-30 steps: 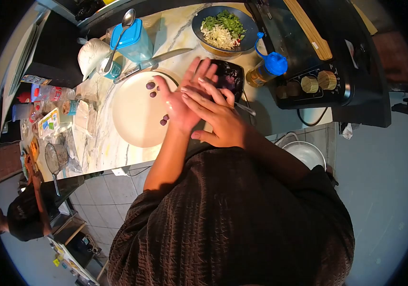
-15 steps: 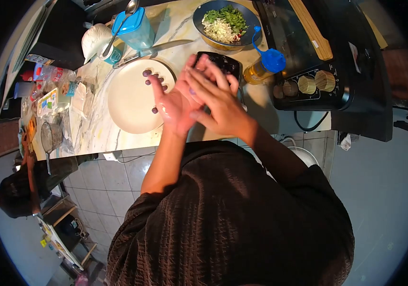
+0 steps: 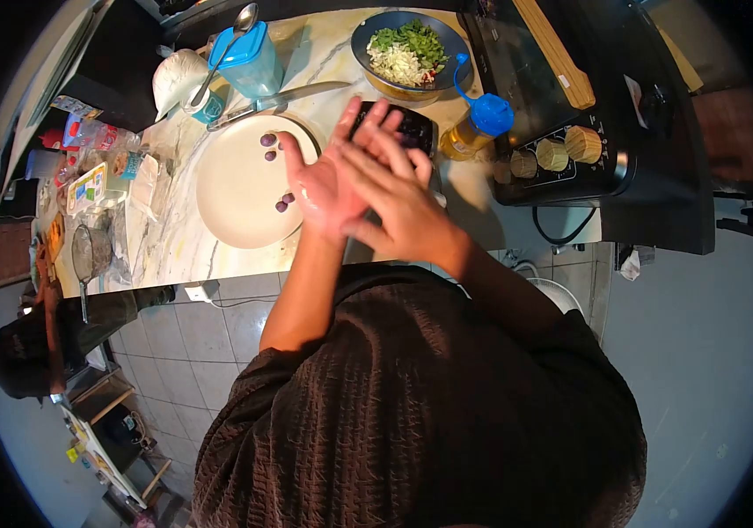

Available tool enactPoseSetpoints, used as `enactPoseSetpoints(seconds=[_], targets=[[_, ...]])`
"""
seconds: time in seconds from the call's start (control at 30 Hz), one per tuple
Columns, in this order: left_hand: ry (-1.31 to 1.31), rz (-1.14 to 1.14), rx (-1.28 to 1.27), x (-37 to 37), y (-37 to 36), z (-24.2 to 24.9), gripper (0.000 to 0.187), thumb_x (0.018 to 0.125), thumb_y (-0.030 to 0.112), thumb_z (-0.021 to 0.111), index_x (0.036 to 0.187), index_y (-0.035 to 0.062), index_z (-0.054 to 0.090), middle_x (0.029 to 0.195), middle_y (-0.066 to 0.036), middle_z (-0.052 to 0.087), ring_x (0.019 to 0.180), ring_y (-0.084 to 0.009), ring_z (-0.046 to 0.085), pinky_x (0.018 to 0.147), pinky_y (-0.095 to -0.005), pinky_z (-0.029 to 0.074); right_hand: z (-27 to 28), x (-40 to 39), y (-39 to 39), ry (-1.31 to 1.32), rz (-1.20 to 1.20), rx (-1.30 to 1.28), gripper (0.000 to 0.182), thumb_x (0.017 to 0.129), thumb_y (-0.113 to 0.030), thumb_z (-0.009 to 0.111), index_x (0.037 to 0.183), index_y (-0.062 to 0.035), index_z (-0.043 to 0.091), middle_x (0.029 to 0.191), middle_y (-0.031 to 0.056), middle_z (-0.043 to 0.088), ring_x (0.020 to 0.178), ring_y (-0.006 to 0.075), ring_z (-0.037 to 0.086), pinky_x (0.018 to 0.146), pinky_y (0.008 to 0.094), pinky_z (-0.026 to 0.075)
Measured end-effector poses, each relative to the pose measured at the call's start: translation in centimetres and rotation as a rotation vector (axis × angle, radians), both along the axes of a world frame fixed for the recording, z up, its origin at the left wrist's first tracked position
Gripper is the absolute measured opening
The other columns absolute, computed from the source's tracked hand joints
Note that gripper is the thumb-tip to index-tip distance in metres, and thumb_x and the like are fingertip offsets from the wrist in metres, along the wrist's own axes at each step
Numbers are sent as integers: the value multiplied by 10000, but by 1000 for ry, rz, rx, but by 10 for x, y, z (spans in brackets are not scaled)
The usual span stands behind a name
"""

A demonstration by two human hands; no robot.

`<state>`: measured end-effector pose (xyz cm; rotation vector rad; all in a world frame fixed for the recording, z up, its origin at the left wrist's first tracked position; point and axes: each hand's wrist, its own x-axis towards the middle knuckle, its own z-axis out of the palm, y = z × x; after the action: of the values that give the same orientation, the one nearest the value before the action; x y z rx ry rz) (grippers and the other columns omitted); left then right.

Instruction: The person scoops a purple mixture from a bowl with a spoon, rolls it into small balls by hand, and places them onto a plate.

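My left hand (image 3: 327,194) is palm up with its fingers spread, and the palm looks wet and shiny. Across its fingers and palm lies my right hand (image 3: 410,211), fingers stretched out and slightly blurred. Whatever is between the two palms is hidden now. Both hands are over the right edge of a cream plate (image 3: 227,189). On that plate sit small purple balls, two near the top (image 3: 267,140) and two lower down beside my left wrist (image 3: 281,207). A black container (image 3: 425,132) stands behind my fingers, its contents mostly covered.
A bowl (image 3: 385,81) of chopped greens and white bits stands at the back. To the right are a blue-capped oil bottle (image 3: 473,132) and a black stove (image 3: 561,176) with a wooden spatula (image 3: 561,57). A knife (image 3: 306,91) lies behind the plate. Another person (image 3: 29,352) is at left.
My right hand has rubbed a little over my left palm. The purple ball seen between them before is hidden now. The whole view has shifted slightly.
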<state>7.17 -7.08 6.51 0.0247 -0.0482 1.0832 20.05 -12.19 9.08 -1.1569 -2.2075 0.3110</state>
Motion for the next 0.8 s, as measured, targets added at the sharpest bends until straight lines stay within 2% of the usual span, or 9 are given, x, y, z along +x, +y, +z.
enactPoseSetpoints(seconds=[0.1,0.17,0.23,0.27,0.4,0.5,0.57,0.63,0.8], targets=[[-140,43,-12,-22,8,2,1015,870,784,458,1524,28,287,1575,-261,284,1465,-426,259,1182,-549,271,5,-3,-5,-49,38,31,780,862,-538,628,1462,-65,470,1527,113,447,1427,353,328,1041,499,241],[2,100,-47,-21,3,5,1013,874,783,454,1529,28,289,1569,-252,304,1449,-423,296,1167,-531,304,-6,-5,9,-52,-68,20,759,897,-567,573,1469,-79,466,1556,107,412,1443,363,305,1078,530,196],[-171,-59,-8,-21,-3,4,1019,874,794,432,1530,26,297,1558,-240,332,1428,-399,343,1162,-516,320,-10,-16,21,67,-33,-12,753,898,-575,570,1467,-91,474,1556,102,412,1444,360,302,1082,528,200],[169,3,-39,-21,-8,6,1036,873,808,406,1537,21,292,1550,-218,358,1413,-367,375,1161,-510,322,-9,-24,18,68,-26,-15,753,898,-575,570,1467,-91,474,1556,102,412,1444,360,302,1082,528,200],[247,162,36,-54,15,5,1068,881,788,411,1565,2,176,1614,-232,219,1476,-409,244,1215,-533,200,9,-50,6,-30,140,-66,770,871,-555,615,1463,-83,478,1549,95,420,1454,354,286,1086,513,205],[46,80,10,-70,18,14,1091,861,838,363,1548,-1,242,1590,-190,302,1449,-368,311,1174,-490,305,3,-51,24,-55,22,-52,774,853,-530,647,1459,-78,481,1546,103,422,1468,347,263,1088,506,199],[-6,3,50,-75,15,-1,1104,858,841,360,1547,-12,231,1594,-191,293,1446,-368,314,1188,-502,276,-2,-60,25,-66,-71,-47,778,844,-522,659,1455,-74,484,1545,107,421,1474,345,250,1089,503,196],[202,11,37,-72,14,-5,1111,858,834,379,1549,-19,212,1595,-189,289,1444,-375,316,1193,-514,260,1,-78,28,-52,-1,-17,789,832,-518,667,1451,-63,485,1551,113,412,1475,349,240,1083,501,202],[-26,72,9,-116,33,-15,1080,877,805,403,1553,-12,198,1600,-178,280,1463,-341,297,1200,-501,249,-8,-97,22,-137,48,15,738,861,-459,662,1448,-50,484,1567,113,393,1442,372,300,1072,520,221]])
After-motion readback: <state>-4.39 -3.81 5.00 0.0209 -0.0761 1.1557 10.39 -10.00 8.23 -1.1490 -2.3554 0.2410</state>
